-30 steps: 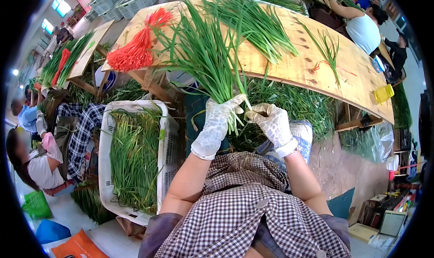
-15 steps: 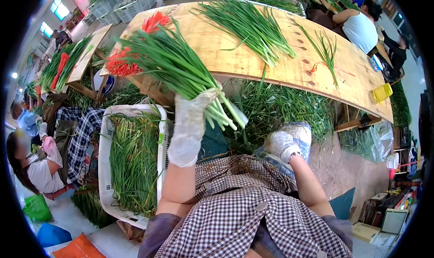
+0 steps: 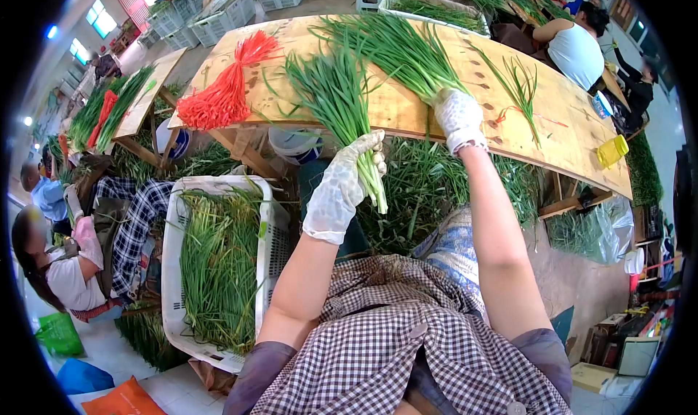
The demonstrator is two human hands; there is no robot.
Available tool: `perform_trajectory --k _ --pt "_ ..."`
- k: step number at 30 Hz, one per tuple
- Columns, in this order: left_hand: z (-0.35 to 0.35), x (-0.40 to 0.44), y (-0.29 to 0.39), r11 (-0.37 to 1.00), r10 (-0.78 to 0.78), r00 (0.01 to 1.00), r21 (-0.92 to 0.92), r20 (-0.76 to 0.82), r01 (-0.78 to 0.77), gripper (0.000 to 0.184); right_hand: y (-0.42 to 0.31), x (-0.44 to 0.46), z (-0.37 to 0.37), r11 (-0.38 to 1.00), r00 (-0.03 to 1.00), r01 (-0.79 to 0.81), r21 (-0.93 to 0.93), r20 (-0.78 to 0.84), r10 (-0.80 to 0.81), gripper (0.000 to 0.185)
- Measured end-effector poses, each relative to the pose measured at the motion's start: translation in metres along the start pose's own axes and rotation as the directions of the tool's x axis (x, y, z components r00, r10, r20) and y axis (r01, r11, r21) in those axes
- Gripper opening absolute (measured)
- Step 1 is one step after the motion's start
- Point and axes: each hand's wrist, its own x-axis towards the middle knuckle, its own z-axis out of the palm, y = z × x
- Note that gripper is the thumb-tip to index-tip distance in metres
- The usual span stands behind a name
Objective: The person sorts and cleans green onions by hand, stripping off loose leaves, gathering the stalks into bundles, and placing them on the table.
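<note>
My left hand (image 3: 349, 179), in a pale patterned glove, is wrapped round a bunch of green stalks (image 3: 336, 99), whose pale ends stick out below the fist. The leaves point up over the table's near edge. My right hand (image 3: 458, 117), gloved alike, is on the pale ends of a second green pile (image 3: 396, 48) lying on the wooden table (image 3: 291, 33); its fingertips are partly hidden among the stalks. Red ties (image 3: 225, 95) lie in a bundle at the table's left. A few stalks (image 3: 520, 91) with a red tie lie further right.
A white crate (image 3: 171, 270) of greens stands at my left. Loose greens (image 3: 414, 182) lie under the table. A yellow container (image 3: 614, 152) sits at the table's right end. Co-workers sit at the left (image 3: 73, 273) and the upper right (image 3: 574, 51).
My right hand has gone from my lap up to the pile on the table. The bunch in my left hand has swung from leaning left to nearly upright, uncovering the red ties.
</note>
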Motion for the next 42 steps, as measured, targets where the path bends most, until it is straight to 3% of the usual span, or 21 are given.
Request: perform_trajectory --k 1,2,3,4,8,10,13,16,21,24,27,29,31,32,33,35,37,39,40,41,42 --pt "-0.002 -0.002 -0.002 1.0 0.012 1.0 0.007 0.007 -0.012 0.017 0.002 0.0 -0.003 1.0 1.0 0.0 -0.002 0.002 0.0 0.021" --pt "-0.004 -0.004 -0.002 1.0 0.012 1.0 0.005 0.009 -0.012 0.017 0.006 0.002 -0.008 0.892 0.985 -0.146 0.428 0.145 0.092 0.02" --pt "-0.004 -0.007 0.0 1.0 0.024 1.0 -0.008 0.009 -0.024 0.017 0.006 0.003 -0.018 0.59 0.945 -0.312 0.744 0.31 0.109 0.019" --pt "-0.004 -0.009 0.003 0.999 0.038 0.999 -0.022 0.008 -0.038 0.018 0.005 -0.002 -0.033 0.227 0.909 -0.414 0.882 0.411 0.063 0.018" --pt "-0.007 -0.015 0.009 0.994 0.09 0.996 -0.054 -0.003 -0.09 0.019 0.004 -0.035 -0.061 0.181 0.91 -0.41 0.894 0.414 0.019 0.02" --pt "-0.015 -0.013 0.007 0.994 0.094 0.995 -0.048 -0.026 -0.095 0.019 0.005 -0.058 -0.06 -0.215 0.867 -0.498 0.84 0.486 -0.107 0.023" --pt "-0.024 -0.009 -0.001 0.995 0.099 0.989 0.026 -0.11 -0.097 0.019 -0.005 -0.092 -0.057 -0.356 0.785 -0.612 0.707 0.597 -0.164 0.022" --pt "-0.022 -0.009 -0.012 0.977 0.13 0.945 0.202 -0.301 -0.07 0.018 -0.009 -0.123 -0.048 -0.121 0.726 -0.681 0.723 0.644 -0.24 0.021" --pt "-0.02 -0.007 -0.018 0.93 0.098 0.919 0.364 -0.381 0.052 0.017 -0.011 -0.152 -0.023 -0.049 0.716 -0.689 0.723 0.668 -0.201 0.019" --pt "-0.025 -0.004 -0.023 0.948 0.074 0.935 0.315 -0.348 0.042 0.019 -0.01 -0.154 -0.015 -0.406 0.732 -0.676 0.615 0.623 -0.275 0.02" --pt "-0.026 -0.003 -0.03 0.966 0.026 0.982 0.258 -0.189 0.025 0.021 -0.02 -0.156 -0.018 -0.464 0.701 -0.712 0.528 0.582 -0.413 0.019" --pt "-0.032 0.002 -0.034 0.956 0.054 0.963 0.291 -0.264 0.026 0.023 -0.021 -0.161 -0.017 -0.445 0.693 -0.719 0.534 0.595 -0.406 0.019" --pt "-0.025 -0.003 -0.029 0.932 0.111 0.94 0.363 -0.322 0.014 0.023 -0.013 -0.169 -0.015 -0.249 0.622 -0.78 0.574 0.674 -0.398 0.021" --pt "-0.029 -0.001 -0.026 0.931 0.102 0.93 0.364 -0.352 0.036 0.023 -0.006 -0.175 -0.011 -0.118 0.562 -0.816 0.565 0.732 -0.385 0.023" --pt "-0.03 -0.003 -0.022 0.935 0.108 0.946 0.355 -0.307 0.009 0.022 -0.001 -0.18 -0.007 0.142 0.502 -0.805 0.576 0.789 -0.354 0.021" --pt "-0.029 -0.003 -0.017 0.946 0.122 0.954 0.323 -0.273 -0.028 0.022 0.028 -0.214 0.057 0.298 0.399 -0.808 0.508 0.844 -0.358 0.023" --pt "-0.03 -0.004 -0.017 0.949 0.134 0.951 0.313 -0.278 -0.042 0.021 0.032 -0.224 0.064 0.62 0.237 -0.725 0.301 0.954 -0.186 0.027" --pt "-0.032 -0.005 -0.014 0.953 0.158 0.941 0.295 -0.299 -0.066 0.022 0.046 -0.232 0.081 0.598 0.241 -0.729 0.333 0.943 -0.231 0.028" --pt "-0.031 -0.007 -0.012 0.952 0.159 0.93 0.302 -0.332 -0.055 0.022 0.059 -0.238 0.108 0.934 0.282 -0.142 0.329 0.918 -0.28 0.026" --pt "-0.033 -0.009 -0.013 0.951 0.153 0.93 0.304 -0.333 -0.048 0.022 0.065 -0.242 0.123 0.847 0.281 0.504 0.168 0.895 -0.345 0.024" --pt "-0.036 -0.01 -0.013 0.946 0.163 0.934 0.318 -0.319 -0.057 0.021 0.062 -0.229 0.102 0.976 0.575 0.208 0.067 0.798 -0.178 0.02"
